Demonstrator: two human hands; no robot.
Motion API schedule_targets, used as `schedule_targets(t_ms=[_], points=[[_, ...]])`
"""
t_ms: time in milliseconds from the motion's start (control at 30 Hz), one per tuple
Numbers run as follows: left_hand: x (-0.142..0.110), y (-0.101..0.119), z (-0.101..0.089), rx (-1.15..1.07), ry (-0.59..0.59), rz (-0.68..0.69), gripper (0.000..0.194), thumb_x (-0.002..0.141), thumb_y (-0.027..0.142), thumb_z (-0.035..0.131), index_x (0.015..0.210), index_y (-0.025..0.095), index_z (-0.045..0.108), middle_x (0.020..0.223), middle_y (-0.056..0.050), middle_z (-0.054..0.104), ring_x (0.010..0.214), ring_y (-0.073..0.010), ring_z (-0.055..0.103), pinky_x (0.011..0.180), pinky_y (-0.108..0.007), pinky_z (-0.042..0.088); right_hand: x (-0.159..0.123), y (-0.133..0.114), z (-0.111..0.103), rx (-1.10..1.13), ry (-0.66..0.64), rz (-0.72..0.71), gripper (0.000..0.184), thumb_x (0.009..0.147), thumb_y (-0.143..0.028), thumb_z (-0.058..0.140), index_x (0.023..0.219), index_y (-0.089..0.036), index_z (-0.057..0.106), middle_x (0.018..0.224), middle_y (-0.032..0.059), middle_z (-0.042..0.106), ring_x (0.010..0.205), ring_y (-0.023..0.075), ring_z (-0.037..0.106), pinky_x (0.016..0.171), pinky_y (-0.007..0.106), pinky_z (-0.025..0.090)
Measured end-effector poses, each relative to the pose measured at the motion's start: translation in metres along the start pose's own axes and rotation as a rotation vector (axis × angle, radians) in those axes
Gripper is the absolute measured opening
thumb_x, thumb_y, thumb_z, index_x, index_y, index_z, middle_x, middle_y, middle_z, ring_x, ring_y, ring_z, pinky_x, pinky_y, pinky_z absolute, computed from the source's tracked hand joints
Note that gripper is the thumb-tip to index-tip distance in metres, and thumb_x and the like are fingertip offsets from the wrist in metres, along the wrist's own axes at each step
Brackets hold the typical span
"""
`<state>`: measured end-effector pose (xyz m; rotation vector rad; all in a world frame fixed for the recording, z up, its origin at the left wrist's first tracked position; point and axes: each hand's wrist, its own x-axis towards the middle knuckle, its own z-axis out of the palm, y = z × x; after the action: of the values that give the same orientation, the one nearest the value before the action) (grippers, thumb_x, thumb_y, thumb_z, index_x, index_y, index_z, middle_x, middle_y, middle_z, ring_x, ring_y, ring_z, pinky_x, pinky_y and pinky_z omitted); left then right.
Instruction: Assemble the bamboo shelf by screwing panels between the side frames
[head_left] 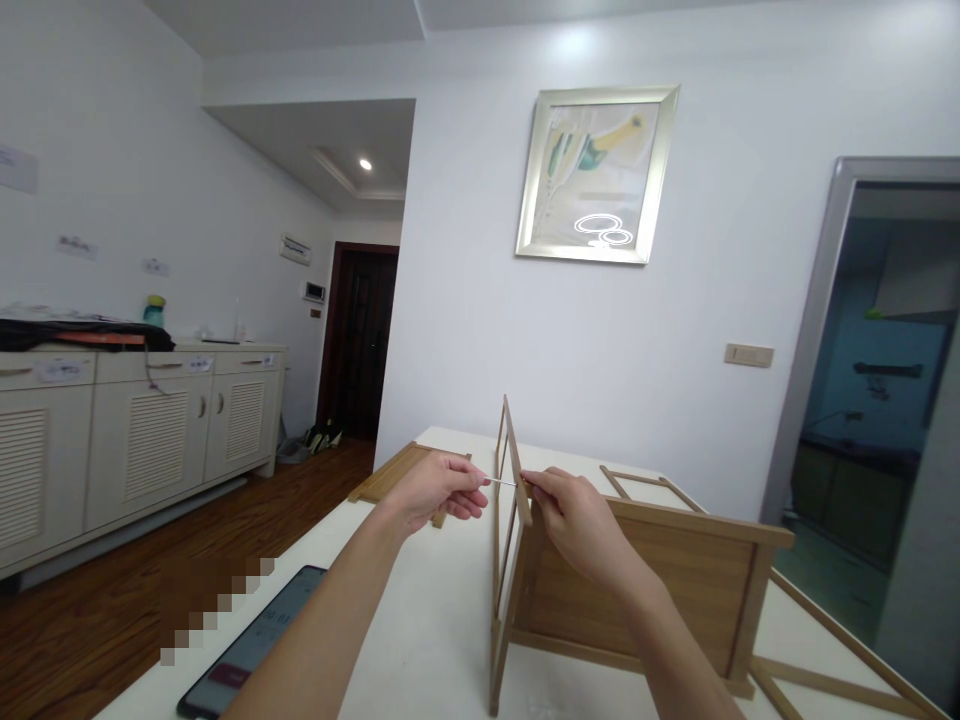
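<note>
My left hand (pixel 442 490) is closed, pinching a thin metal rod (pixel 501 482) that looks like a hex key. The rod points right, its far end at the upright wooden frame (pixel 496 600). On the other side of that frame, my right hand (pixel 574 510) has its fingers closed around the top corner of a wooden panel (pixel 637 580), where panel and frame meet. The panel stands on its edge on the white table (pixel 431 620), at an angle to the frame. My right fingers hide part of the joint, and any screw there is too small to make out.
Another wooden panel (pixel 394 472) lies at the table's far left. Slim wooden frame pieces (pixel 832 685) lie right of the standing panel, and more (pixel 649 478) behind it. A phone (pixel 247 645) rests near the left edge. A white cabinet (pixel 150 430) stands across the floor.
</note>
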<state>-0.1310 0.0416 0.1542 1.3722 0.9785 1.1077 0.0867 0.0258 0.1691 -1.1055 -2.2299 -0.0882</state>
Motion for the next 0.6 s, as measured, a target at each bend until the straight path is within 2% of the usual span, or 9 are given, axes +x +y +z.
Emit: schedule_targets(t_ms=[133,333,600], points=[[0.0004,0.0001,0.0008,-0.021,-0.002,-0.022,0.042,0.066,0.048,0.076,0.080,0.009,0.067,0.069,-0.010,0.070,0.058,-0.0145,0.066,0.048,-0.020,0.045,0.0004,0.0005,0.0006,-0.001,-0.002,0.003,0.042,0.093,-0.016,0.033,0.114,-0.023,0.068,0.092,0.0053,0.070,0.079,0.0179,0.060,0.073,0.028,0.041],[0.0005,0.0006,0.0010,-0.022,-0.006,-0.012,0.036,0.061,0.040,0.081,0.074,0.010,0.066,0.065,-0.007,0.069,0.055,-0.0122,0.064,0.048,-0.019,0.044,0.0001,0.0015,0.0011,-0.001,0.003,-0.005,0.041,0.092,-0.015,0.034,0.113,-0.023,0.068,0.090,0.0050,0.069,0.078,0.0175,0.060,0.071,0.027,0.040],[-0.0029,0.0026,0.0019,-0.022,0.005,0.010,0.038,0.060,0.043,0.082,0.073,0.010,0.066,0.072,-0.010,0.072,0.061,-0.0150,0.067,0.058,-0.023,0.051,0.0006,-0.0002,0.0002,0.002,-0.006,0.000,0.041,0.092,-0.015,0.034,0.113,-0.022,0.068,0.092,0.0054,0.069,0.078,0.0173,0.060,0.071,0.027,0.040]])
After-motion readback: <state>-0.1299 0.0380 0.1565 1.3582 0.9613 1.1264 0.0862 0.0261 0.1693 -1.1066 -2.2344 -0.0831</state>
